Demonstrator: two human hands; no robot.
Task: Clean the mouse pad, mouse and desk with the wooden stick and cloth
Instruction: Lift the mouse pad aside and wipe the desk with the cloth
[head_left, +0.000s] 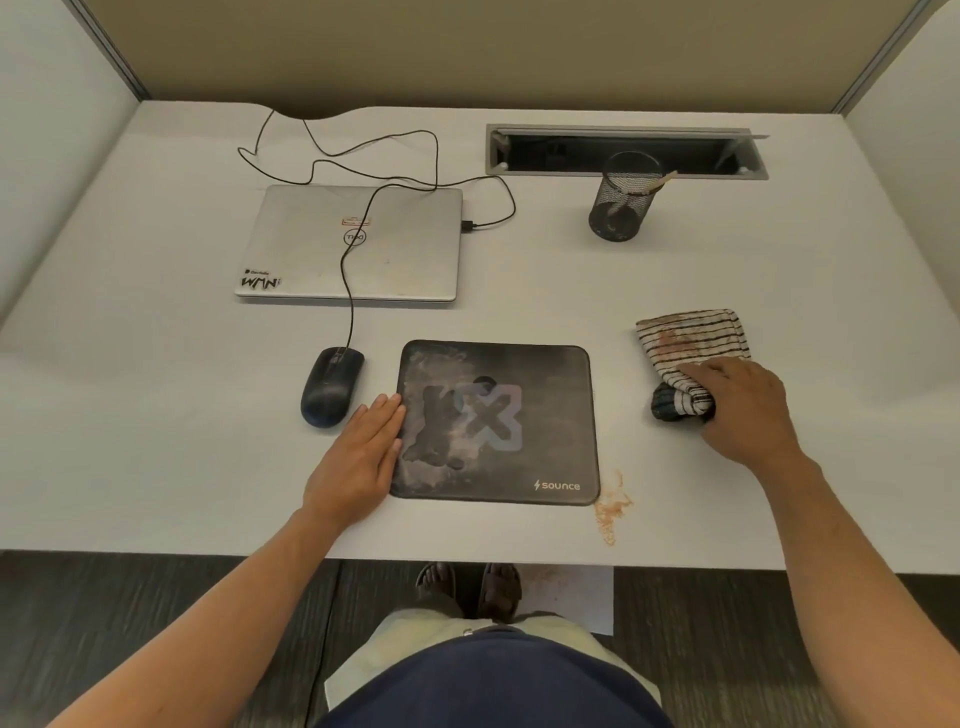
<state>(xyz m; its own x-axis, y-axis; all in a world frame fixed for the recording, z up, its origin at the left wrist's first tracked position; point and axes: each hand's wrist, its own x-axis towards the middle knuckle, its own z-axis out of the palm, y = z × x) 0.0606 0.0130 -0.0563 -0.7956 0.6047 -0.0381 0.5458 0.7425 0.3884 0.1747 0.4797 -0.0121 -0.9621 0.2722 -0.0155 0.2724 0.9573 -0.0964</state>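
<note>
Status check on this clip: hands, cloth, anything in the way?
Left hand flat on black mouse pad edge. Right hand gripping striped cloth. Orange stain uncleaned. Nothing blocking.

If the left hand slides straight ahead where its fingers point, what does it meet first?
The way looks free: left hand passes between black computer mouse and dark rectangular mouse pad; the silver closed laptop lies beyond, roughly.

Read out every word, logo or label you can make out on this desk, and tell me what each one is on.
"sounce", beside a lightning-bolt mark: near right corner of the mouse pad.
"DELL", round logo seen upside down: lid of the closed laptop.
"WMN", bold black sticker: near left corner of the lid.
Small line above that sticker: too blurred to read.
Small red-edged label above the logo: too small to read.
</note>
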